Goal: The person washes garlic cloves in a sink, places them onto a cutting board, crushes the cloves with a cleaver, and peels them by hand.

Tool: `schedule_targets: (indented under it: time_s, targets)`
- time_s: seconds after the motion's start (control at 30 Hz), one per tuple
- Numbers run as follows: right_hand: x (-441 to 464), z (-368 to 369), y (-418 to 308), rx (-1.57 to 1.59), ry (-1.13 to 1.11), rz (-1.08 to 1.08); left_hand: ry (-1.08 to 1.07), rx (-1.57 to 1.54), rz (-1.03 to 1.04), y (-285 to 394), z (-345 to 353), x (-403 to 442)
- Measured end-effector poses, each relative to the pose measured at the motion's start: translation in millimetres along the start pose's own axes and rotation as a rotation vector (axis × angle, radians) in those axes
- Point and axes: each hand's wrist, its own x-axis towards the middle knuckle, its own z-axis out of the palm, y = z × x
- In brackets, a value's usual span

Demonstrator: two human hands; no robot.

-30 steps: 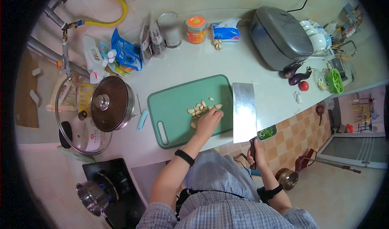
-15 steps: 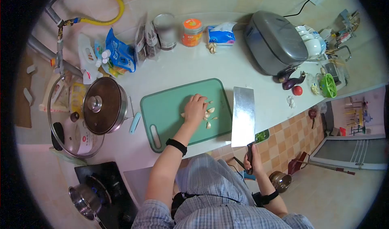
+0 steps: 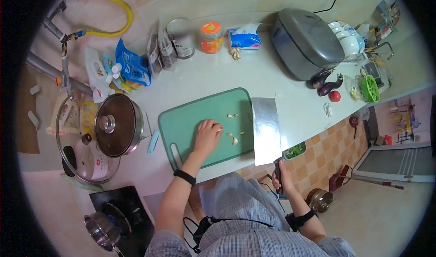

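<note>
Fingers (image 3: 210,123) of the left hand (image 3: 206,137) bend close together, palm down, low over the middle of a green cutting board (image 3: 181,116); a pale bit shows at their tips, probably garlic, but the hand hides what lies beneath, so whether they grip anything cannot be told; just to their right, five loose garlic cloves (image 3: 235,140) lie scattered on the board, two farther from the person and three nearer; the largest, closest to the person, has its long axis pointing roughly away from the body.

These cloves sit between the left hand and the blade of a broad cleaver (image 3: 266,132); the left hand is the nearer of the two hands; the right hand (image 3: 284,180) is closed around the dark handle, well off the board's right side; the cleaver's long axis runs away from the person, leaning slightly left at its far end, its flat face up; the blade appears along the board's right edge, though whether it touches cannot be told.

Farther out on the white counter (image 3: 204,77), a garlic bulb (image 3: 235,53) rests beside a tissue pack (image 3: 245,39); a lidded pot (image 3: 119,134) stands left of the board; eggplants (image 3: 330,88) and a tomato (image 3: 334,96) lie far right.
</note>
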Motion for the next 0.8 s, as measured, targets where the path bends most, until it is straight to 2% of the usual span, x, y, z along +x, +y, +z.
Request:
schedule_targets:
  time_s: [0.2,0.27,0.3,0.37,0.43,0.5,0.73,0.8]
  targets:
    - [-2.5,3.9,-5.5,0.064,-0.033,0.029,0.109,0.051,0.012,9.0,-13.8,-7.3]
    - [-2.9,3.8,-6.3,0.037,-0.015,0.013,-0.032,0.008,0.071,27.3,-6.1,0.2]
    - [-3.4,3.4,-6.9,0.014,0.005,-0.003,-0.027,0.005,0.067,31.9,-1.3,1.9]
    - [-4.2,3.4,-8.9,0.004,0.017,-0.007,-0.197,-0.033,0.183,37.2,7.7,4.4]
    - [-3.9,3.0,-9.8,-0.002,0.031,-0.014,-0.19,-0.064,0.156,31.0,10.6,5.6]
    - [-2.0,1.5,-6.4,-0.009,0.029,-0.024,-0.151,-0.072,0.028,21.5,12.0,11.2]
    - [3.0,4.2,-6.6,-0.024,-0.008,-0.018,0.035,-0.17,-0.06,23.4,12.6,30.1]
    - [2.8,5.8,-7.6,-0.019,-0.023,-0.022,0.108,-0.054,-0.088,26.1,3.7,24.2]
